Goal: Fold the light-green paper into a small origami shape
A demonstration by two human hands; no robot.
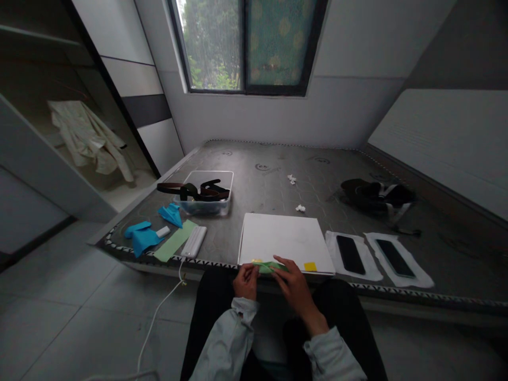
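Green paper (pixel 271 266) sits at the white box (pixel 281 241)'s near edge, between your hands, long axis running left to right; contact with the box unclear. Your left hand (pixel 246 281) pinches its left end; your right hand (pixel 294 284) lies equally near, fingers slightly parted over the right end, grip there undetermined.

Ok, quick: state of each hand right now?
Left hand: closed, pinching one end of the green paper.
Right hand: at the paper's other end; whether it grips can't be told.
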